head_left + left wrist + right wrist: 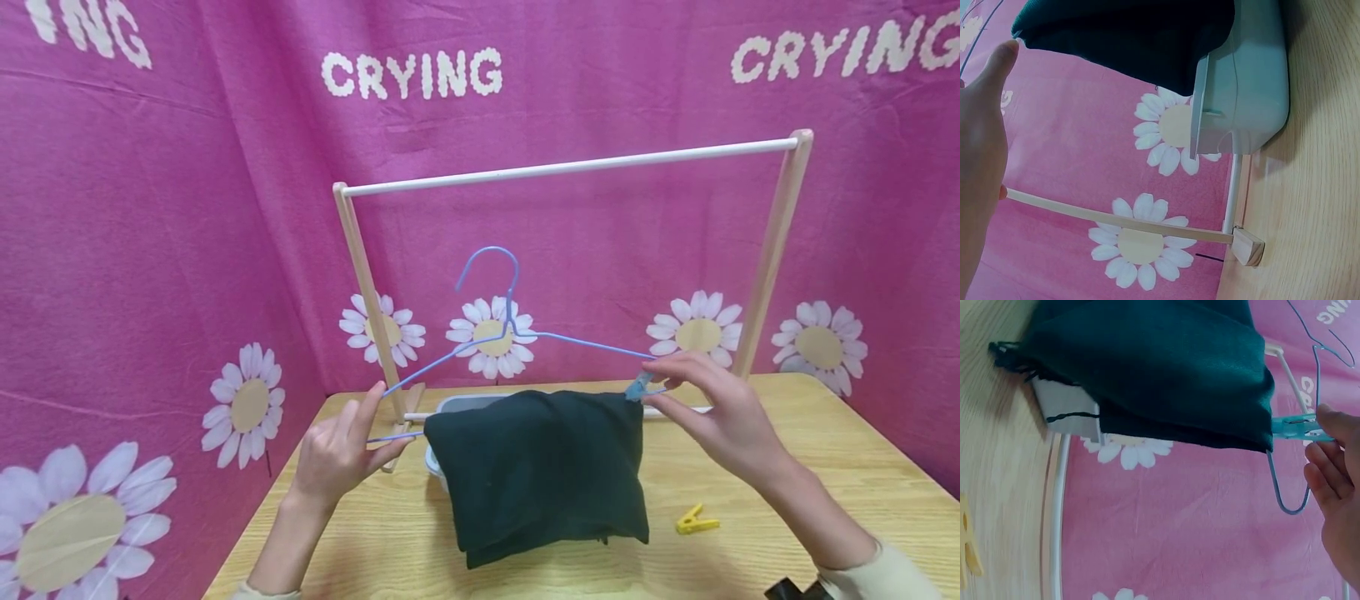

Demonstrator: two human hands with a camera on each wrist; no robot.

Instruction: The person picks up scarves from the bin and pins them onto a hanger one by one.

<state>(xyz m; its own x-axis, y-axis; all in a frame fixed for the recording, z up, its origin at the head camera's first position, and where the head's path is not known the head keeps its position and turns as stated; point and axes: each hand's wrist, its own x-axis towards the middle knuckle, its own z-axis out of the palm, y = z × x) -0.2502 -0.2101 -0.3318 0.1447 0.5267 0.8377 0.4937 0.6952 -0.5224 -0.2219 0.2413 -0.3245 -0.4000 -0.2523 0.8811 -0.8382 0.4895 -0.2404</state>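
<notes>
A blue wire hanger (592, 342) is held up over the table, its hook pointing upward. Folded over its lower bar hangs a dark green cloth (547, 475) with a fringed edge, which shows in the right wrist view. My left hand (333, 450) grips the hanger's left end between thumb and fingers, just outside the cloth. With thumb and fingers my right hand (723, 412) pinches a light blue clothespin (1297, 427), whose jaws sit at the cloth's upper right corner on the bar.
Behind the cloth stands a pale plastic bin (1247, 81). A yellow clothespin (696, 520) lies on the wooden table (810, 467) at the right. Farther back rises a wooden rack with a white rail (570, 167), before a pink curtain (600, 92).
</notes>
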